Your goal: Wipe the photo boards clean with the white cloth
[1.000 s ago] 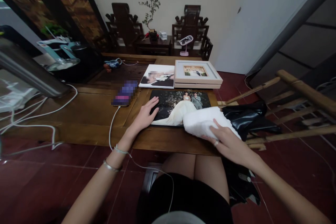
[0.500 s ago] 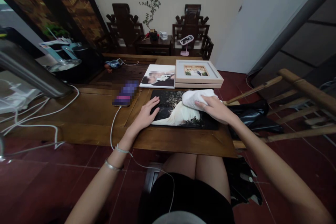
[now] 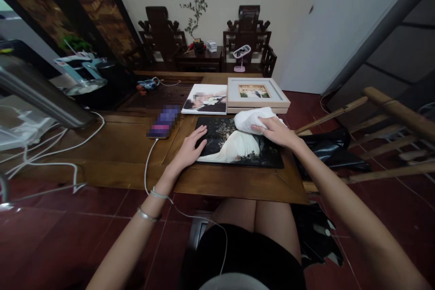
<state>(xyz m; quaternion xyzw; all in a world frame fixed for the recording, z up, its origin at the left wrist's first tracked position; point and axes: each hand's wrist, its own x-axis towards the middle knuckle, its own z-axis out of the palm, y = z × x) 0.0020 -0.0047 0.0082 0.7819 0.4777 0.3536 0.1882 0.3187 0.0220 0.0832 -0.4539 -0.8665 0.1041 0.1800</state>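
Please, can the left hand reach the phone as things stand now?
Probably yes: the left hand rests on the dark photo, the phone lies nearby to the left, and nothing stands between them.

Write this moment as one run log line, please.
left hand: resting on left edge of photo | right hand: holding white towel over photo's far right area | phone: left of photo
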